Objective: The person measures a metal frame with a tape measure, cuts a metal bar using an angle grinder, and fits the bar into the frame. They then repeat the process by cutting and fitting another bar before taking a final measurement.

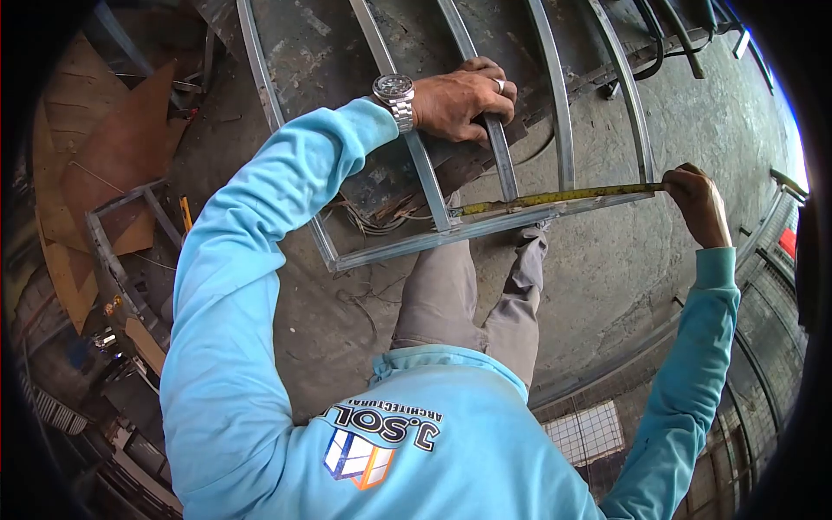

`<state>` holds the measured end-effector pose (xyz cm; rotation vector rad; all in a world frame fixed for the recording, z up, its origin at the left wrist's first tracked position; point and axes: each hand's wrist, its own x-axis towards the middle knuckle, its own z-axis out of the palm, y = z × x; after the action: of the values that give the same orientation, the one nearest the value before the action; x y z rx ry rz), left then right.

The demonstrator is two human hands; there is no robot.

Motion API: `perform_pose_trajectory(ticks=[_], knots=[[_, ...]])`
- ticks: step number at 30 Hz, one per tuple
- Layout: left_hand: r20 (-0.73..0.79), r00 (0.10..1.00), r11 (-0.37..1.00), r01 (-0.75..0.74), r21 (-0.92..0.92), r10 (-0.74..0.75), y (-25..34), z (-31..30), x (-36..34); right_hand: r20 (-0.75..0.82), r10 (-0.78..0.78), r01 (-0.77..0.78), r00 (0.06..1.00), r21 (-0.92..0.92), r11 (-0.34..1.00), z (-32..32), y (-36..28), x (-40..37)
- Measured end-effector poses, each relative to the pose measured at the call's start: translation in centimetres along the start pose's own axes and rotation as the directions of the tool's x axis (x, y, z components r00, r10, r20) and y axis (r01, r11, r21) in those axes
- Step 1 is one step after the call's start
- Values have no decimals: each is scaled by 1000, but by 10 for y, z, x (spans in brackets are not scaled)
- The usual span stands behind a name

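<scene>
My left hand point(468, 100), with a watch on its wrist and a ring, is closed over one of the grey metal bars of a frame. The welded metal frame point(390, 250) has several parallel bars running up to a long end rail nearest my body. A yellow tape measure point(555, 198) is stretched along that rail, across the bar ends. My right hand point(696, 201) pinches the tape's right end near the frame's right corner. The tape's other end lies by a bar left of the middle. Whether the tape case is inside my right hand is hidden.
Under the bars is a dark, stained work surface point(321, 56). Coiled wire point(377, 227) lies beneath the frame. Brown sheets point(113, 165) and a smaller metal frame point(104, 238) are at the left. Wire mesh panels point(589, 433) stand at the lower right, over concrete floor point(607, 286).
</scene>
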<state>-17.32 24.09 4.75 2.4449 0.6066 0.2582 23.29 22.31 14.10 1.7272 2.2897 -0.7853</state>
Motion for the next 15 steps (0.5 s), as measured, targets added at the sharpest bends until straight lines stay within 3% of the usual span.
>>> perform_pose_trajectory(ticks=[15], knots=[[-71,996,994,-46,96,53,-8,15,-1,38,-49,46,998,73,996,16,11,12]])
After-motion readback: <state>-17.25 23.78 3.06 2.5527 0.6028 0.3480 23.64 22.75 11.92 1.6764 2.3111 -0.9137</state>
